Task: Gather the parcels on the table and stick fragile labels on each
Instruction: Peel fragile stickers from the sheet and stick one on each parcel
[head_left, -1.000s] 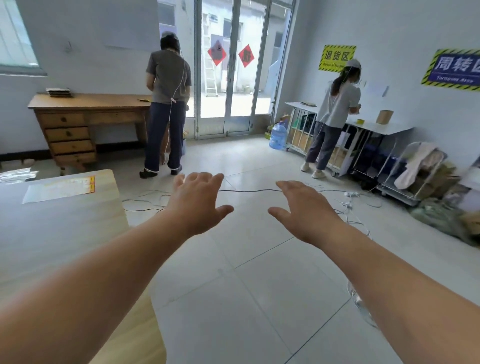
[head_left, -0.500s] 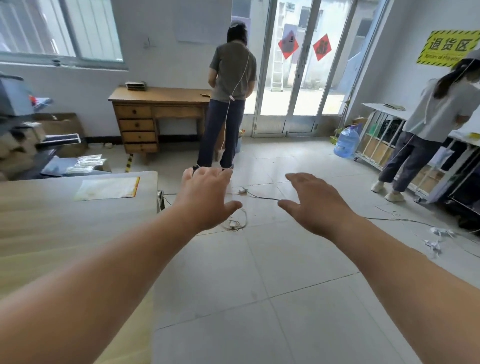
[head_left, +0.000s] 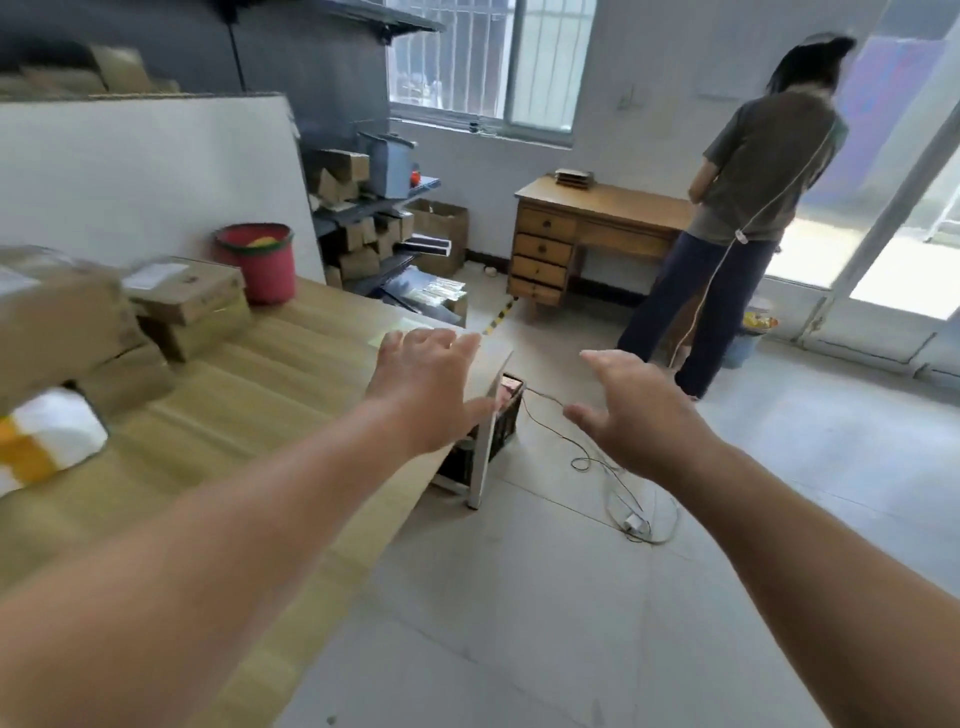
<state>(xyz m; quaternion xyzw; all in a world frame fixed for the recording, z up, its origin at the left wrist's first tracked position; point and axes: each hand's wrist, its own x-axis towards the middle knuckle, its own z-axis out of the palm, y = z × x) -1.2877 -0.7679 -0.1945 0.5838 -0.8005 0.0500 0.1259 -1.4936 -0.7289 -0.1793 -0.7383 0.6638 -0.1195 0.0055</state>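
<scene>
Several brown cardboard parcels (head_left: 187, 299) are stacked at the left of the light wooden table (head_left: 270, 395), blurred by motion. A white and yellow packet (head_left: 47, 441) lies at the table's left edge. A pale sheet (head_left: 395, 332) rests near the far corner, partly hidden by my left hand. My left hand (head_left: 428, 387) hovers above the table's far right corner, fingers apart, holding nothing. My right hand (head_left: 631, 410) is stretched out over the floor to the right of the table, also open and empty.
A red bucket (head_left: 257, 262) stands at the back of the table against a white board. A black crate (head_left: 493, 421) sits under the table corner. Cables (head_left: 618, 483) trail on the tiled floor. A person (head_left: 743, 228) stands at a wooden desk (head_left: 576, 234). Shelves of boxes (head_left: 363, 228) lie beyond.
My view has swung left: the table with its parcels and bucket has come into sight, and the glass doors have slid right. Both hands stay outstretched and open.
</scene>
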